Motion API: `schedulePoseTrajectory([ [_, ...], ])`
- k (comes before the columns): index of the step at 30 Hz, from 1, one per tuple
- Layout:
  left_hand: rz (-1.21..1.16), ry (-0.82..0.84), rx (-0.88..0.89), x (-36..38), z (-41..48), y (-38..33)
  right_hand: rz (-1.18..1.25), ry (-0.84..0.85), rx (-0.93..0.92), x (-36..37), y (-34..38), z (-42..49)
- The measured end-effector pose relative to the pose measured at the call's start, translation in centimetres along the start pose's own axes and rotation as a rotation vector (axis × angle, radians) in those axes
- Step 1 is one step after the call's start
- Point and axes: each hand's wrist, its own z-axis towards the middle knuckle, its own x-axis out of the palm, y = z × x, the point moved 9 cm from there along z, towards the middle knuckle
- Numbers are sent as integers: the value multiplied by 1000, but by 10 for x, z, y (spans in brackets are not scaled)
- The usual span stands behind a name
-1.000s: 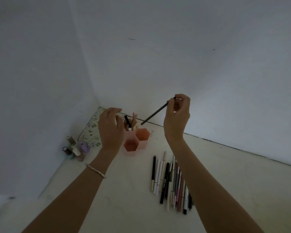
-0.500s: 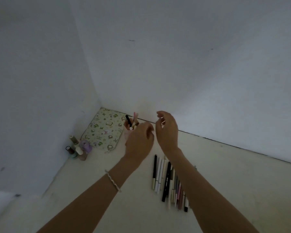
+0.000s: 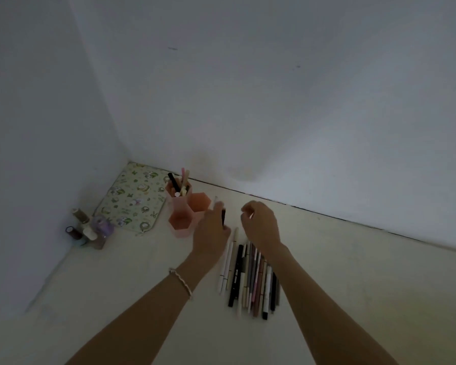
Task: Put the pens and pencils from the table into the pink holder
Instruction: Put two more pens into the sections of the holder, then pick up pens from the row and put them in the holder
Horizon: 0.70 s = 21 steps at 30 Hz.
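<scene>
Now the black pen the right hand (image 3: 259, 225) held aloft a second ago is gone from it, and both hands have dropped to the top of the row of pens (image 3: 250, 279) on the table (image 3: 353, 280). The left hand (image 3: 212, 233) pinches a dark pen (image 3: 223, 217) (blurred) upright just beside the pink holder (image 3: 186, 206). The right hand's fingers are loosely curled, grasping nothing visible.

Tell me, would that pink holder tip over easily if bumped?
Probably not easily: the pink holder is three joined hexagonal cups, giving a wide base. It looks like light plastic, so a push might slide it. Pens standing in the tallest back cup may make it slightly top-heavy.
</scene>
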Motion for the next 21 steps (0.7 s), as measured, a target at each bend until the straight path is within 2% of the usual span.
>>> schedulePoseTrajectory([
  [4,-90,-224,162,-61,14,-36,-282,274,65,55,-10,-11],
  [7,-143,-309,231,-89,13,-46,-440,330,62,77,-12,-19],
  [10,-199,-285,226,-94,12,-44,-458,360,65,90,-14,-23],
  [12,-260,-289,213,-99,13,-39,-333,363,131,92,-14,-21],
  [14,-354,-393,206,-119,16,-31,-105,309,232,83,-12,-12],
  [18,-560,-750,159,-178,23,5,239,64,299,30,8,19],
  [20,-527,-837,133,-191,28,22,386,-75,268,0,24,30],
  [21,-488,-829,127,-190,31,28,456,-144,245,-13,32,33],
])
